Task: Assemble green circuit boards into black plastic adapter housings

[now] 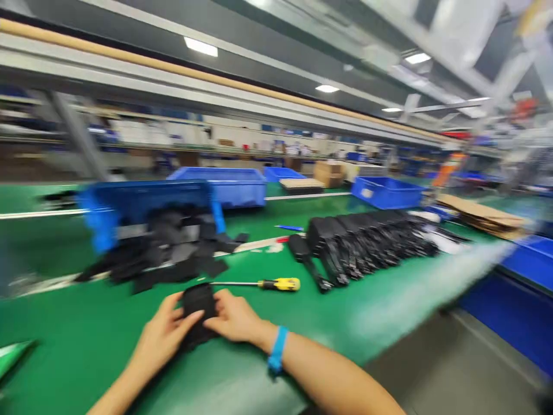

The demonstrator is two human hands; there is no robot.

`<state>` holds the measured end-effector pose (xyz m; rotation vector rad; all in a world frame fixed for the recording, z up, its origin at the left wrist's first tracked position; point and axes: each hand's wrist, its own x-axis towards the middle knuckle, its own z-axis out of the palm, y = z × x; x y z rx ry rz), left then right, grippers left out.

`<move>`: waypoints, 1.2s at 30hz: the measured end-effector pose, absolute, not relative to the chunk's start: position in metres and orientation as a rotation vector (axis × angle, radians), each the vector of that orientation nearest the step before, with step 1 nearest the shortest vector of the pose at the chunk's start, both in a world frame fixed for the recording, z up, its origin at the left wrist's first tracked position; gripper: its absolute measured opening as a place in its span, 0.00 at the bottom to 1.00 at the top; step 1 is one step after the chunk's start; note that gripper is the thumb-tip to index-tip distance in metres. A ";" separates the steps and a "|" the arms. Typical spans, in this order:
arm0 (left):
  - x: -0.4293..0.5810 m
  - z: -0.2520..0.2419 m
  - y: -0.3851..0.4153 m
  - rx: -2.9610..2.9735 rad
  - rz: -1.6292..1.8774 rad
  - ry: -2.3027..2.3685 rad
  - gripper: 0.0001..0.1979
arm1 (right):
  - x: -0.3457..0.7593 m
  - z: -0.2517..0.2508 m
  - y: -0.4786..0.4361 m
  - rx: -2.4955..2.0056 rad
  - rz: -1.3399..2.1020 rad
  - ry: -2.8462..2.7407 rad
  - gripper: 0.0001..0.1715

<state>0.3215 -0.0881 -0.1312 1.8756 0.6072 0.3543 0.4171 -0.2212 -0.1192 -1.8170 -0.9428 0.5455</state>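
Between both hands is a flat black piece (199,301), roughly rectangular; blur hides its exact kind. My left hand (166,331) grips its left side, with the thumb across its face. On the right side, my right hand (233,316) pinches it between thumb and fingers, a blue band around that wrist. Just beyond them lies a screwdriver (280,284) with a yellow and black handle, its shaft pointing left. A heap of black flat pieces (177,253) spills out of a tipped blue bin (147,193) behind my hands.
A row of black adapters with bundled cables (367,236) lies to the right on the green table (268,323). A blue pen (289,228) rests behind the screwdriver. Farther back stand blue bins (233,184) and another blue bin (386,191); flat cardboard (479,213) lies at right.
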 end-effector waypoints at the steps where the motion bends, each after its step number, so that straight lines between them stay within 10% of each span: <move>1: 0.312 -0.132 -0.086 1.855 0.334 0.585 0.40 | 0.417 -0.126 -0.222 -1.793 0.551 -0.960 0.21; 4: 0.309 -0.134 -0.087 2.127 0.442 0.582 0.28 | 0.423 -0.138 -0.222 -1.744 0.551 -0.999 0.26; 22: 0.223 -0.087 0.023 2.087 0.370 1.985 0.31 | 0.444 -0.160 -0.233 -1.777 0.612 -0.911 0.43; 29: 0.245 -0.075 -0.003 2.166 0.473 1.465 0.38 | 0.421 -0.137 -0.243 -1.399 0.851 -0.808 0.34; 36: 0.306 -0.090 -0.076 1.988 0.442 0.630 0.23 | 0.384 -0.116 -0.248 -0.741 1.386 -0.472 0.45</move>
